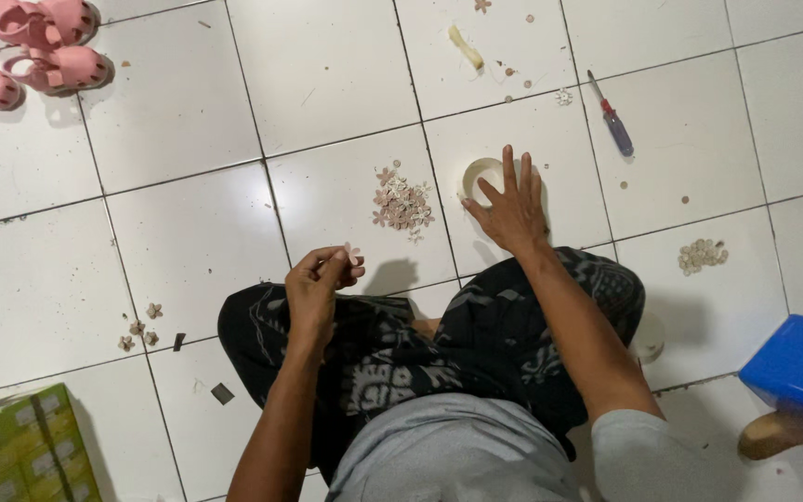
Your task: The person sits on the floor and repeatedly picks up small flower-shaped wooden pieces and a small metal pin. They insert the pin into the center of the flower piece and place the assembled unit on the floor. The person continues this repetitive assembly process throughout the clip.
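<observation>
Underneath, two hands (318,284) (510,209), one flower (353,251), one bowl (478,174)

Bare tiles between flower pile (402,203) and sandals (44,42).

Grey short-sleeved shirt, dark patterned wrap skirt with pale motifs, bare forearms

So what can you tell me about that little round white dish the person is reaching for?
The small round dish looks like white or cream plastic, shallow, with a raised rim, sitting upright and open on the white tiled floor. The right hand is spread over its near side, fingers covering part of it. What it holds cannot be seen. A pile of small pinkish flower pieces lies just beside it.
</observation>
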The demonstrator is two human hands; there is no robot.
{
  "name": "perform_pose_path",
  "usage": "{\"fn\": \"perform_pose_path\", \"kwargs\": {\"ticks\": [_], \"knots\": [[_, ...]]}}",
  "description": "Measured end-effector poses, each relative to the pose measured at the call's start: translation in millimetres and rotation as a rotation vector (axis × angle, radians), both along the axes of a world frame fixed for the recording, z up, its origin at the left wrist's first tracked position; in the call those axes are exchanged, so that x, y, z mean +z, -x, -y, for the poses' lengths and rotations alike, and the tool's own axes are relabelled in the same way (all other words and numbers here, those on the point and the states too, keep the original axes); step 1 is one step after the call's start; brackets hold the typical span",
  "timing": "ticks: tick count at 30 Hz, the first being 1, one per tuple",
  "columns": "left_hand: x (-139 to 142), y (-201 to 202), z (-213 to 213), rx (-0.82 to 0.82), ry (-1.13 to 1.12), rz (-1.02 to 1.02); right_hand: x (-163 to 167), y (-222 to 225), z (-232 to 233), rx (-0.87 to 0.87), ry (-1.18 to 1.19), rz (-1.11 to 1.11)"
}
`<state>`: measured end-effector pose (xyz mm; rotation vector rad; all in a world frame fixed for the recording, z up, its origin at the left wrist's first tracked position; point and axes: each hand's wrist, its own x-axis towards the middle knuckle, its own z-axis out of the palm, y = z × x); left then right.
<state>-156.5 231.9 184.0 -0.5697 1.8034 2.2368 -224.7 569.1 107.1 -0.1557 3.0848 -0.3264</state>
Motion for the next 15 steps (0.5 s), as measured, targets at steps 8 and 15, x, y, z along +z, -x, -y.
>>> {"fn": "perform_pose_path", "kwargs": {"ticks": [8,15], "knots": [[5,-5,11,0.033,0.038,0.024,-6,-1,0,-0.006,0.019,0.065],[10,-3,-5,0.011,0.046,0.007,-3,-7,-8,-0.026,0.262,-0.039]]}}
